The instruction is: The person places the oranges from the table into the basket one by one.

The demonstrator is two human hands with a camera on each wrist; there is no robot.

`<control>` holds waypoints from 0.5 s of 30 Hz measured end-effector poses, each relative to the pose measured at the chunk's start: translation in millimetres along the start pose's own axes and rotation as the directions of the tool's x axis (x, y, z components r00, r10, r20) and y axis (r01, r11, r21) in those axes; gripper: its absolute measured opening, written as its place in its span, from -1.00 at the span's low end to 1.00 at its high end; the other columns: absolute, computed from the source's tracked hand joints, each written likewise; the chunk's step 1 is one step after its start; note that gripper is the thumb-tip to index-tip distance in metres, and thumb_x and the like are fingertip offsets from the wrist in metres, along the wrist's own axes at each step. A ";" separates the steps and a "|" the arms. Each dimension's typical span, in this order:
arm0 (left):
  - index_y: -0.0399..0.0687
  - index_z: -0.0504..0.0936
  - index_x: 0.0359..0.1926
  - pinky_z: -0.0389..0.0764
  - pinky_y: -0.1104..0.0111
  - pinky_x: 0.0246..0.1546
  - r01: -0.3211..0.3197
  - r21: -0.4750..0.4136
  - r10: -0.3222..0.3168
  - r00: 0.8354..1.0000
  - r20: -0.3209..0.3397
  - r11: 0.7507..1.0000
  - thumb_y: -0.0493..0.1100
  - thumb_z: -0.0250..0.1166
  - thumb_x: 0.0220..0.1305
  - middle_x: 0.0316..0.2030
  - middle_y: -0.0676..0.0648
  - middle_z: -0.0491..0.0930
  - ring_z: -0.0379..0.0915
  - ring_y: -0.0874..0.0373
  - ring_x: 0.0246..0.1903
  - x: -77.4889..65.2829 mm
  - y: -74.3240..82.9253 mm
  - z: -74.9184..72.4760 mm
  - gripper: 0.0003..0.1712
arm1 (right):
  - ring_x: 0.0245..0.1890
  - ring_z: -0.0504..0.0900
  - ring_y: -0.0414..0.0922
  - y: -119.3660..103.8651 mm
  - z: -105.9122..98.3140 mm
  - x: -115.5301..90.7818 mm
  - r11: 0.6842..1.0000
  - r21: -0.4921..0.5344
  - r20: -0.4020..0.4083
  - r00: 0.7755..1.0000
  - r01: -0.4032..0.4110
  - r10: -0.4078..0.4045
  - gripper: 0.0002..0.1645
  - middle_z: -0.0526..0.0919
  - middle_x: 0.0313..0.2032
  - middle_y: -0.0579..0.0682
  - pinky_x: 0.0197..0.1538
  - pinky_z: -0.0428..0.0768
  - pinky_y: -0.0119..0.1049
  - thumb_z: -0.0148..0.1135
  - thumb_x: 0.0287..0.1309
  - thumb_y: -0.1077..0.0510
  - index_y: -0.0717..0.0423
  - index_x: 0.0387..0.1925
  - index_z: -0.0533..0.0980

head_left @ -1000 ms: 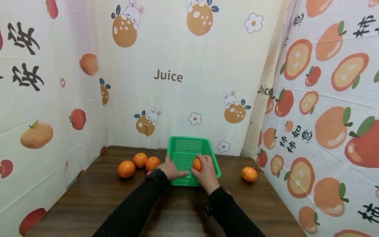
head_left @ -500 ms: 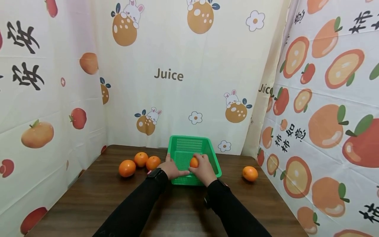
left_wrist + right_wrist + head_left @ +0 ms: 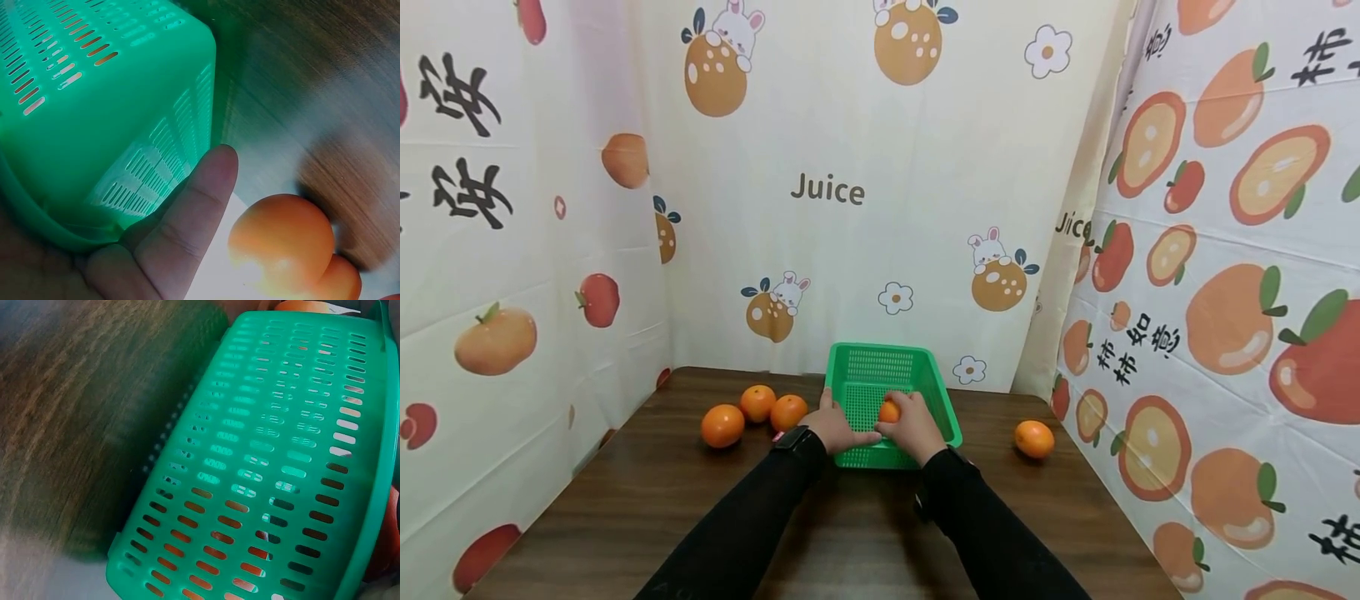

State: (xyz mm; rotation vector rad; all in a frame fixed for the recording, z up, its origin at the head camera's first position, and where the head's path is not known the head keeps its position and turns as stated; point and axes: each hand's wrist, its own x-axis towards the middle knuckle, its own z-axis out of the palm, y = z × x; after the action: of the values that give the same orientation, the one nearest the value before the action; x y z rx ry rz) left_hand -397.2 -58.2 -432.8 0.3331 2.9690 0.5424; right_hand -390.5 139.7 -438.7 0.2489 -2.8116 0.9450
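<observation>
A green perforated plastic basket (image 3: 874, 457) stands on the wooden table in the middle of the head view. Over its near side, my right hand (image 3: 917, 431) holds an orange (image 3: 889, 412) between thumb and fingers, low inside the basket. My left hand (image 3: 833, 430) rests against the near left corner, index finger straight along the left side and thumb stretched along the front rim. In the left wrist view, a straight finger (image 3: 190, 222) lies along the outside of the basket wall (image 3: 94, 137). The right wrist view shows mostly the basket's slotted side (image 3: 250, 450); that hand's grip is hidden there.
Left of the basket lie three more oranges, the nearest orange (image 3: 722, 426) beside two others close to my left wrist. Another orange (image 3: 1034, 439) sits alone at the right. Printed cloth curtains (image 3: 842, 250) enclose the table (image 3: 850, 550) at the back and sides.
My right hand has shifted slightly to the left inside the basket, carrying the orange with it. The left hand keeps its place at the corner.
</observation>
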 end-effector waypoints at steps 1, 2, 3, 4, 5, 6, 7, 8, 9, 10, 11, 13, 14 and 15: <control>-0.45 0.39 0.49 0.71 0.19 -0.20 -0.004 0.000 0.004 1.000 0.002 1.000 0.73 0.19 0.17 0.69 -0.38 -0.09 0.67 -0.04 -0.19 -1.5 0.5 -0.9 0.40 | -0.18 0.54 -0.02 0.3 0.1 -0.2 1.000 -0.002 0.006 1.000 0.002 -0.002 -0.37 0.48 0.14 0.23 -0.15 0.59 -0.18 0.48 0.32 0.02 0.01 0.36 0.55; -0.46 0.39 0.49 0.71 0.19 -0.21 -0.006 -0.004 0.006 1.000 0.002 1.000 0.72 0.19 0.18 0.69 -0.38 -0.09 0.66 -0.04 -0.19 -2.9 1.1 -1.8 0.39 | -0.19 0.53 -0.02 0.4 -0.2 -0.1 1.000 -0.001 0.014 1.000 0.000 0.000 -0.41 0.48 0.14 0.22 -0.17 0.57 -0.20 0.44 0.35 0.02 -0.01 0.35 0.56; -0.46 0.38 0.49 0.70 0.20 -0.22 -0.009 -0.006 0.009 1.000 0.002 1.000 0.72 0.19 0.19 0.69 -0.38 -0.09 0.65 -0.03 -0.20 -4.0 1.5 -2.6 0.39 | -0.19 0.52 -0.02 0.2 -0.7 -0.1 1.000 0.004 0.023 1.000 0.000 0.000 -0.44 0.48 0.14 0.21 -0.19 0.56 -0.19 0.40 0.37 0.02 -0.01 0.35 0.57; -0.47 0.38 0.49 0.69 0.20 -0.24 -0.011 -0.008 0.011 1.000 0.002 1.000 0.71 0.19 0.20 0.69 -0.38 -0.09 0.65 -0.03 -0.21 -4.8 1.8 -3.1 0.39 | -0.18 0.51 -0.01 -0.1 -1.4 -0.1 1.000 0.011 0.034 0.999 -0.002 0.002 -0.47 0.48 0.16 0.22 -0.20 0.54 -0.17 0.34 0.40 0.03 -0.01 0.35 0.57; -0.47 0.37 0.50 0.69 0.21 -0.24 -0.009 -0.012 0.009 1.000 0.004 1.000 0.71 0.19 0.20 0.69 -0.38 -0.09 0.64 -0.02 -0.21 -5.4 2.1 -3.4 0.39 | -0.15 0.51 0.01 -0.6 -2.2 -0.1 1.000 0.017 0.044 0.999 -0.006 0.005 -0.49 0.47 0.18 0.22 -0.18 0.54 -0.14 0.29 0.42 0.03 -0.02 0.34 0.58; -0.47 0.37 0.50 0.68 0.22 -0.26 -0.008 -0.017 0.008 1.000 0.004 1.000 0.71 0.20 0.20 0.69 -0.38 -0.09 0.63 -0.02 -0.23 -5.3 2.0 -3.2 0.38 | -0.10 0.51 0.03 -1.2 -3.0 0.1 1.000 0.020 0.056 0.998 -0.012 0.010 -0.50 0.47 0.21 0.22 -0.13 0.55 -0.10 0.22 0.45 0.02 -0.02 0.35 0.57; -0.46 0.36 0.50 0.67 0.23 -0.26 -0.005 -0.017 0.005 1.000 0.006 1.000 0.71 0.19 0.20 0.69 -0.37 -0.10 0.63 -0.01 -0.23 -5.3 2.3 -3.2 0.38 | -0.04 0.52 0.06 -1.9 -3.7 0.5 1.000 0.025 0.067 0.998 -0.017 0.015 -0.50 0.46 0.25 0.24 -0.07 0.57 -0.05 0.15 0.47 0.03 -0.02 0.36 0.57; -0.46 0.37 0.51 0.66 0.24 -0.27 -0.004 -0.020 0.004 1.000 0.006 1.000 0.71 0.19 0.20 0.70 -0.36 -0.10 0.62 -0.01 -0.24 -5.0 2.2 -2.8 0.38 | 0.02 0.52 0.09 -2.4 -4.5 1.0 0.999 0.028 0.080 0.997 -0.025 0.023 -0.50 0.44 0.29 0.25 0.00 0.59 0.02 0.09 0.49 0.02 -0.02 0.36 0.57; -0.45 0.36 0.51 0.65 0.25 -0.28 -0.002 -0.018 0.003 1.000 0.008 1.000 0.71 0.19 0.20 0.70 -0.36 -0.11 0.62 0.00 -0.25 -4.5 1.9 -2.4 0.38 | 0.09 0.51 0.12 -3.0 -5.0 1.5 0.999 0.029 0.093 0.995 -0.032 0.029 -0.49 0.42 0.33 0.26 0.09 0.58 0.08 0.04 0.50 0.02 -0.02 0.36 0.56; -0.45 0.37 0.50 0.65 0.25 -0.29 -0.003 -0.021 0.003 1.000 0.007 1.000 0.71 0.20 0.20 0.70 -0.36 -0.11 0.61 0.00 -0.26 -4.0 1.5 -2.0 0.38 | 0.16 0.49 0.14 -3.3 -5.6 2.3 0.999 0.028 0.104 0.994 -0.038 0.035 -0.49 0.41 0.37 0.26 0.19 0.56 0.12 -0.02 0.53 0.01 -0.02 0.37 0.56; -0.45 0.36 0.51 0.64 0.25 -0.30 -0.003 -0.023 0.004 1.000 0.008 1.000 0.71 0.20 0.20 0.70 -0.36 -0.12 0.61 0.00 -0.27 -4.0 1.6 -1.9 0.38 | 0.22 0.47 0.15 -3.5 -6.0 3.1 0.999 0.023 0.115 0.993 -0.042 0.040 -0.49 0.39 0.40 0.27 0.27 0.53 0.15 -0.06 0.55 0.00 -0.03 0.37 0.56; -0.45 0.36 0.51 0.62 0.25 -0.31 -0.004 -0.020 0.004 1.000 0.011 1.000 0.71 0.20 0.19 0.70 -0.37 -0.13 0.61 -0.01 -0.28 -3.6 1.4 -1.9 0.39 | 0.27 0.45 0.16 -3.4 -6.6 4.4 0.999 0.020 0.132 0.991 -0.041 0.038 -0.48 0.38 0.42 0.27 0.33 0.50 0.19 -0.10 0.56 -0.01 -0.04 0.35 0.57; -0.45 0.36 0.51 0.61 0.24 -0.32 -0.005 -0.024 0.005 1.000 0.010 1.000 0.71 0.21 0.19 0.70 -0.37 -0.13 0.60 -0.01 -0.29 -3.2 1.1 -1.8 0.39 | 0.28 0.44 0.16 -3.2 -6.9 4.9 0.999 0.020 0.138 0.990 -0.035 0.032 -0.49 0.38 0.41 0.27 0.33 0.50 0.19 -0.10 0.56 0.00 -0.04 0.34 0.57; -0.45 0.36 0.51 0.61 0.24 -0.32 -0.004 -0.022 0.004 1.000 0.012 1.000 0.71 0.21 0.19 0.70 -0.37 -0.13 0.60 -0.01 -0.28 -2.6 0.8 -1.5 0.39 | 0.27 0.44 0.16 -2.9 -7.0 5.1 1.000 0.016 0.143 0.989 -0.027 0.024 -0.49 0.39 0.40 0.27 0.32 0.50 0.18 -0.10 0.56 0.00 -0.04 0.34 0.58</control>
State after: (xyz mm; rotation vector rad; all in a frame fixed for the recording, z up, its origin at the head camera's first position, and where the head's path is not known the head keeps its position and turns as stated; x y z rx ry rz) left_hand -394.7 -58.5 -431.0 0.3395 2.9494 0.5717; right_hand -394.1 141.1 -430.5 0.2948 -2.9437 0.9957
